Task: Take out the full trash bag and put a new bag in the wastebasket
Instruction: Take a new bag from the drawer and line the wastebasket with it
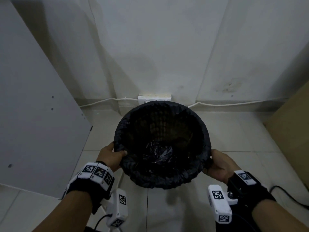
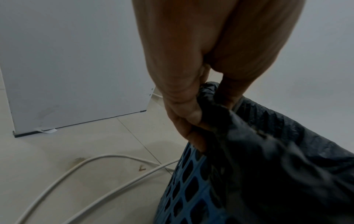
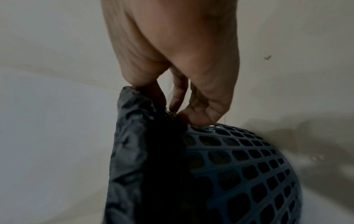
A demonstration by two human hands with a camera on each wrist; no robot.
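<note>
1. We see the white wall [image 1: 158, 47] fill the upper part of the head view, with a pale tiled floor [image 1: 234, 136] below it and a white panel [image 1: 33, 114] at the left.
2. The wastebasket [image 1: 161, 144] sits at the centre of the head view, its black trash bag [image 1: 155, 180] folded over the rim; only the wrist views show the blue lattice wall [image 3: 249, 166].
3. Our left hand [image 1: 111, 156] pinches the bag's fold at the left rim, fingers curled on the plastic [image 2: 184, 115].
4. Our right hand [image 1: 220, 166] grips the right rim, fingertips [image 3: 193, 118] clamped on the bag's edge.
5. White cables [image 2: 80, 171] lie on the floor in the left wrist view.
</note>
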